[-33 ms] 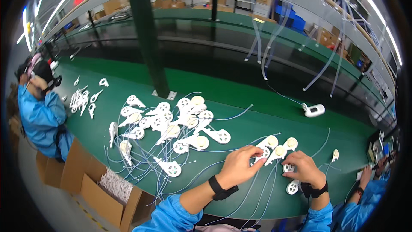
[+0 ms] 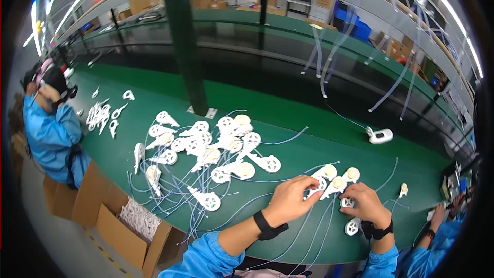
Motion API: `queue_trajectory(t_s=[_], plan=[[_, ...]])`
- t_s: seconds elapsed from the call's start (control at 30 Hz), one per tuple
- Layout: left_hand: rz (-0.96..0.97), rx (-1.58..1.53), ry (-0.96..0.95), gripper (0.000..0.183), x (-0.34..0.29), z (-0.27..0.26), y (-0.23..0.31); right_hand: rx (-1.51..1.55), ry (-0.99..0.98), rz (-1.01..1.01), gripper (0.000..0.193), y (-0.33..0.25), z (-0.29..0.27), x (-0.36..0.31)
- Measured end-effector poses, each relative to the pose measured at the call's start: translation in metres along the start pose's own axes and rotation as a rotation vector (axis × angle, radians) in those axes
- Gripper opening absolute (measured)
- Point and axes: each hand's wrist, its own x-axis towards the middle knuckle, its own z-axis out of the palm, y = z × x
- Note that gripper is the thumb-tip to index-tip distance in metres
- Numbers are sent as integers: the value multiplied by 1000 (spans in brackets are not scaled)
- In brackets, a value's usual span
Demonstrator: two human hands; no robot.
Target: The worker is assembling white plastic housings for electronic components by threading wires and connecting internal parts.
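My left hand (image 2: pixel 293 200) pinches a white plastic part with a spoked wheel end (image 2: pixel 317 187) between thumb and fingers, low over the green table. Just right of it, my right hand (image 2: pixel 366 206) curls its thumb and fingers around another white spoked wheel part (image 2: pixel 348 203), partly hidden by the fingers. Between and beyond the hands lie white parts with round cream-coloured discs (image 2: pixel 338 183), thin cables trailing from them toward me. Below my right hand rests a further white wheel part (image 2: pixel 352 227).
A tangled heap of white wheel parts (image 2: pixel 210 155) with blue-grey cables covers the table's left-middle. An open cardboard box (image 2: pixel 121 234) of white pieces stands at the lower left. A green post (image 2: pixel 186 56) rises behind. A white handheld device (image 2: pixel 380 136) lies far right. Co-workers sit on both sides.
The whole view has shifted slightly. Both hands remain on the same white wheel parts, with hardly any movement of the fingers.
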Motion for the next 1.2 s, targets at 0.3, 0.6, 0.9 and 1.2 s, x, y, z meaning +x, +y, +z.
queue_trajectory(t_s=[0.3,0.6,0.9,1.2], plan=[[-43,1,-37,27,-1,-5,5,-15,46,-47,34,-46,15,32],[-68,11,-163,48,-2,-7,6,152,-32,-475,30,-76,50,63],[-58,220,-327,49,-2,0,-9,427,-98,-436,31,-22,108,91],[5,236,-265,48,-8,6,-14,527,-110,-473,31,-33,103,93]])
